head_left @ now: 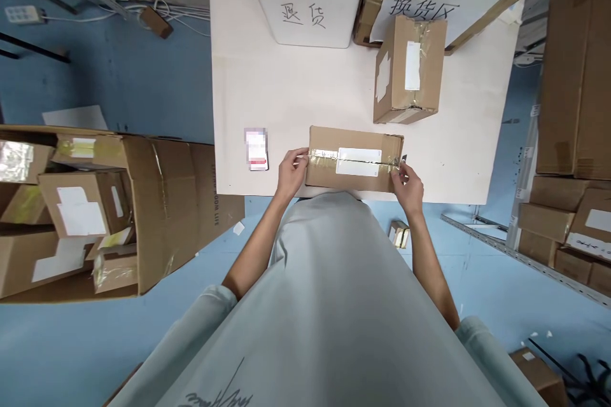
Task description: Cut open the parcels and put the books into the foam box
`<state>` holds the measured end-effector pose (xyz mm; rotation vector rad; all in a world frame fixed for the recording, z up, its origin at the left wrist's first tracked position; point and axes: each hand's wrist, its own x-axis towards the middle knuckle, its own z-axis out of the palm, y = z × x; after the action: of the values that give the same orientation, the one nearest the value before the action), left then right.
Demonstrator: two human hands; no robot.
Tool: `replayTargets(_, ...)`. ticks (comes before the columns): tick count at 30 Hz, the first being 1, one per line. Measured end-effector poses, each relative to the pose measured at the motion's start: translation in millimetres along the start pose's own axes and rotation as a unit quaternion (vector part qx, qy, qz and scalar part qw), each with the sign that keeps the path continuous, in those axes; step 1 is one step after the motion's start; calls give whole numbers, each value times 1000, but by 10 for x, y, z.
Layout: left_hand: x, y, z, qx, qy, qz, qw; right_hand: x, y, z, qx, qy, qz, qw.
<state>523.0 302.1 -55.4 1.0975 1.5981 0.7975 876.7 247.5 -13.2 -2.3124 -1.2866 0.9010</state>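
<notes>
Pinching the taped box [324, 140] on the counter [310, 89] with the left hand [292, 172], likely to steady it; touching its far end with the right hand [409, 189], cannot tell whether gripping.

A pale table [296, 89] carries a white bin [312, 28], with an open carton [375, 9] beside it. In front of the carton stands a taped box [403, 73]. Near the front edge lie what looks like a phone [256, 149], its screen blurred, and a long flat box [356, 178], both hands [292, 173] at its ends.
</notes>
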Motion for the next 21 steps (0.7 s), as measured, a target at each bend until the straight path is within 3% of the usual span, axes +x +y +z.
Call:
replayTargets(4,-74,197,-67,55,18,49,997,-174,-95,94,-15,12,-12,1000)
replayTargets(8,-107,335,8,91,0,69,993,-214,-157,124,-39,-3,-25,999)
replayTargets(15,-52,403,92,166,45,-37,984,-151,-123,99,-70,-25,-45,996)
replayTargets(18,46,382,49,169,26,-80,982,-169,-125,114,-83,-19,-67,994)
replayTargets(21,99,383,-33,107,-13,-79,991,-190,-153,113,-87,-21,-81,993)
